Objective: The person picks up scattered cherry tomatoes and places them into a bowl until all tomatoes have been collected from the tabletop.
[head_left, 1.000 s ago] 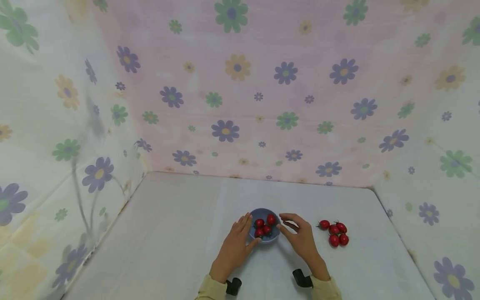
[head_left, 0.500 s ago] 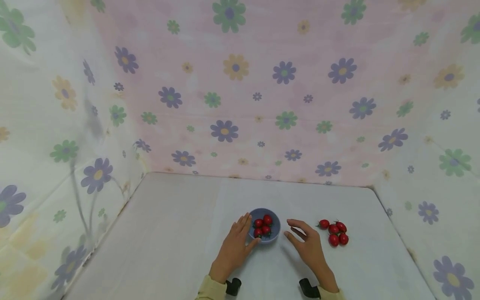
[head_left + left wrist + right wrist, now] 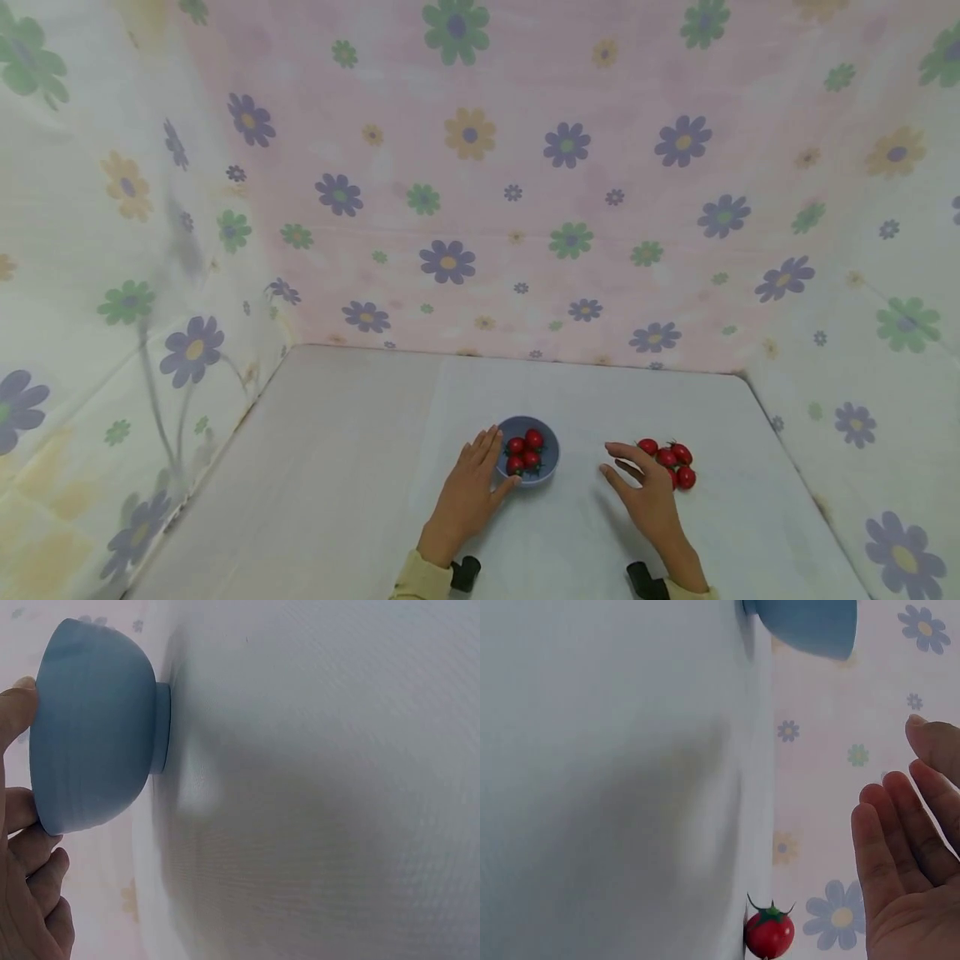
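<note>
A small blue bowl (image 3: 550, 468) with several red cherry tomatoes (image 3: 532, 458) inside stands upright on the white table. My left hand (image 3: 467, 490) holds its left side, fingers along the rim and thumb at the near edge; in the left wrist view the fingertips and thumb touch the upper rim of the bowl (image 3: 97, 727). Over the table, right of the bowl, my right hand (image 3: 651, 498) holds nothing, thumb and fingers apart. Beyond it lies a group of cherry tomatoes (image 3: 681, 454), partly hidden by that hand. One tomato (image 3: 769, 934) with a green calyx shows in the right wrist view.
The white table (image 3: 360, 450) meets a pink flowered cloth (image 3: 480, 192) at its back edge. Pale flowered cloth sides (image 3: 862, 400) stand at left and right. Dark wrist mounts (image 3: 466, 573) sit by both sleeves.
My right hand has drawn away from the bowl and moved right, next to the loose tomatoes. The tomatoes in the bowl have settled slightly. My left hand stays at the bowl.
</note>
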`<state>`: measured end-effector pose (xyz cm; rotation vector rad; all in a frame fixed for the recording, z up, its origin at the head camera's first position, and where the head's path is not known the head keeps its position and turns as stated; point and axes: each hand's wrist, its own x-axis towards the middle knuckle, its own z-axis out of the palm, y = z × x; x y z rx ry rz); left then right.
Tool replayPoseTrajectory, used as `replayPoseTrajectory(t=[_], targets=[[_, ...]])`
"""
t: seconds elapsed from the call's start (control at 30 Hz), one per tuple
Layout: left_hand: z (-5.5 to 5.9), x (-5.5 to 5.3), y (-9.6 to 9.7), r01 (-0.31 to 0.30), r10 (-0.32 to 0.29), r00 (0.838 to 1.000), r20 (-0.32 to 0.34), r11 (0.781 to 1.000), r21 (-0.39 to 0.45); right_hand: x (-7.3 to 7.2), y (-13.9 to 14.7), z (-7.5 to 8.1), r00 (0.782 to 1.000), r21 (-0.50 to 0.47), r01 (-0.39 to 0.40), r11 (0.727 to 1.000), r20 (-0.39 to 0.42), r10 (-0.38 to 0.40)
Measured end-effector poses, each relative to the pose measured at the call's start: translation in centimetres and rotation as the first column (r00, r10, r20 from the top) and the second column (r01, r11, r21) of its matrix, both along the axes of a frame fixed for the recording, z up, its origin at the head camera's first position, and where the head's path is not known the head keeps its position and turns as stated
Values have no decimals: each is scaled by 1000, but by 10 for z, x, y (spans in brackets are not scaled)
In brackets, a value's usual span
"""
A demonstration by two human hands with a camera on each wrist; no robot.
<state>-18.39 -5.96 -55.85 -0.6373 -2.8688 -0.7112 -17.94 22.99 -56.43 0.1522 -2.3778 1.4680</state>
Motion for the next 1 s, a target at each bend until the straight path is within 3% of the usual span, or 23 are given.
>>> replayPoseTrajectory(t=[0.17,0.37,0.47,0.77,0.87,1.0], targets=[[0,0,1,3,-4,999,-36,1000,-13,-3,13,1,997,65,24,998,66,-29],[-1,0,0,-7,6,1000,-7,1000,-27,-10,26,3,993,131,8,991,117,-24],[-1,0,1,-7,7,1000,12,1000,-18,-12,33,4,994,169,24,985,101,-41],[-1,-1,2,-8,8,1000,21,1000,-7,-22,50,2,997,274,74,959,-54,-61],[-1,-1,2,-8,8,1000,30,1000,-4,-25,56,0,996,283,73,956,-61,-58],[-2,0,2,-3,2,999,33,1000,9,-27,63,2,997,307,70,949,-3,-73]])
